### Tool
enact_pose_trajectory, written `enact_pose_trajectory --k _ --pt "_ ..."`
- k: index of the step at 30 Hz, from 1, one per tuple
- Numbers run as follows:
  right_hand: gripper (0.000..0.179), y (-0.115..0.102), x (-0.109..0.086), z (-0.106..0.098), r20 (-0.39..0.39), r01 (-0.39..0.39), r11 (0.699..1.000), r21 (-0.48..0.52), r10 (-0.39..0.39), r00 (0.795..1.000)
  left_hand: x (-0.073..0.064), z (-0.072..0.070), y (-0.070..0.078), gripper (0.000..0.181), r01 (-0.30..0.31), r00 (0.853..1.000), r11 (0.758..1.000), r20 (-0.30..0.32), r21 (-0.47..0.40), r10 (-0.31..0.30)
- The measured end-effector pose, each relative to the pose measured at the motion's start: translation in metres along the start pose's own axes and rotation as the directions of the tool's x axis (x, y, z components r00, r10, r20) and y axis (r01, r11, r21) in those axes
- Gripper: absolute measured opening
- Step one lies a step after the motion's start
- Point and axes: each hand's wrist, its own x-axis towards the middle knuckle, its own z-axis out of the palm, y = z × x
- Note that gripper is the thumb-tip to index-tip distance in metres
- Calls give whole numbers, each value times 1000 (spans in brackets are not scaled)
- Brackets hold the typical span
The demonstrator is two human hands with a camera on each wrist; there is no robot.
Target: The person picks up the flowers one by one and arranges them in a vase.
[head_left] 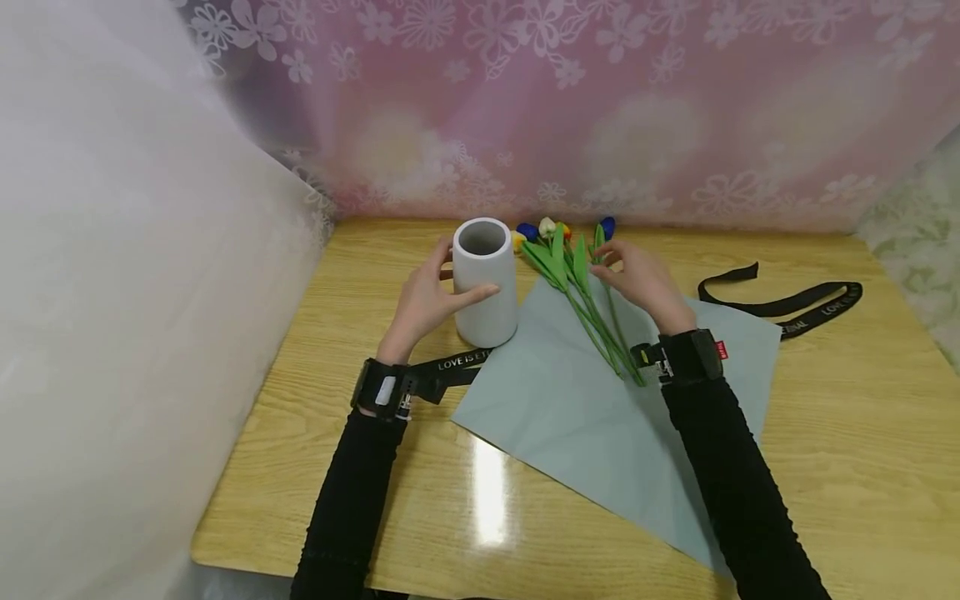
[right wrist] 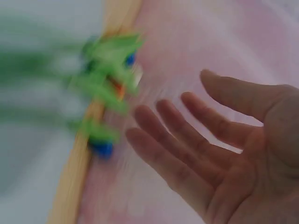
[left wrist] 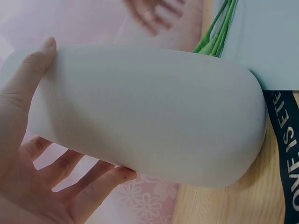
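Observation:
A tall white vase stands upright at the left edge of the wrapping paper. My left hand holds it from the left, thumb across the near side and fingers around the back; the left wrist view shows this grip on the vase up close. Artificial tulips lie on the paper, with blue, white, yellow and red heads toward the back. Over the rightmost stem hovers my right hand, fingers loosely bent. In the right wrist view that hand has nothing in it, beside blurred tulips.
Pale blue-grey wrapping paper covers the middle of the wooden table. A black ribbon with white lettering curls out at the right, and more ribbon shows by the vase's base. A pink floral curtain hangs behind.

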Motion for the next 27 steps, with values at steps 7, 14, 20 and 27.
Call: enact_pose_trajectory --k 7,14,20,27 --pt "28 33 -4 16 -83 -113 981 -159 101 991 -2 2 -2 85 9 1000 1000 6 12 -9" --pt "27 46 2 28 9 -207 972 -115 209 978 -5 4 -3 84 2 1000 1000 3 7 -2" --pt "22 51 9 31 22 -225 969 -100 228 973 -6 3 -3 86 8 1000 1000 6 9 -8" --pt "17 55 17 29 29 -207 975 -80 210 977 -1 0 -2 86 10 1000 1000 -5 -3 -10"
